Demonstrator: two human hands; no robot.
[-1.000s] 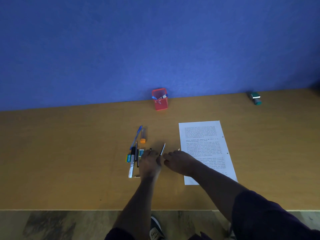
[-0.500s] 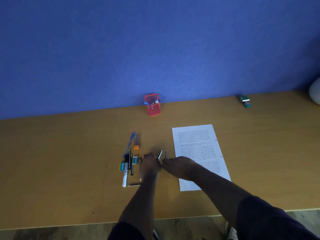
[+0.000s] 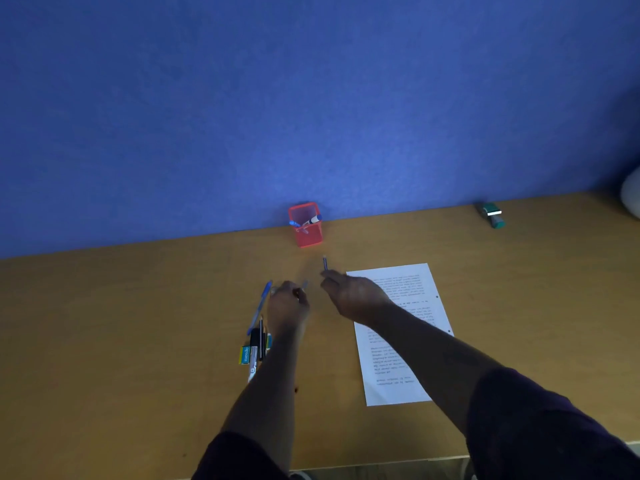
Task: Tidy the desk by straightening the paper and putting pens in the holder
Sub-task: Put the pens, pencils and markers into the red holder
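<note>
The right hand pinches a thin blue pen whose tip sticks out past the fingertips toward the far edge of the desk. The left hand is curled around a second pen, only a blurred grey end of which shows beyond the knuckles. Both hands sit near the middle of the desk, a short way apart, between the loose stationery and the sheet.

The red mesh holder stands at the far edge, against the blue wall, and already has a couple of pens leaning inside it. The printed paper lies to the right of the hands, slightly skewed to the desk edge, with the right forearm crossing its near left portion.

Left of the left forearm lies a cluster still on the desk: a long blue pen, some dark pens, a white marker and a yellow-green eraser (the forearm hides the cluster's right side, so other pieces there cannot be made out). A small green stapler sits toward the far right corner, well apart from everything else, and a pale rounded object is cut off at the right edge.
</note>
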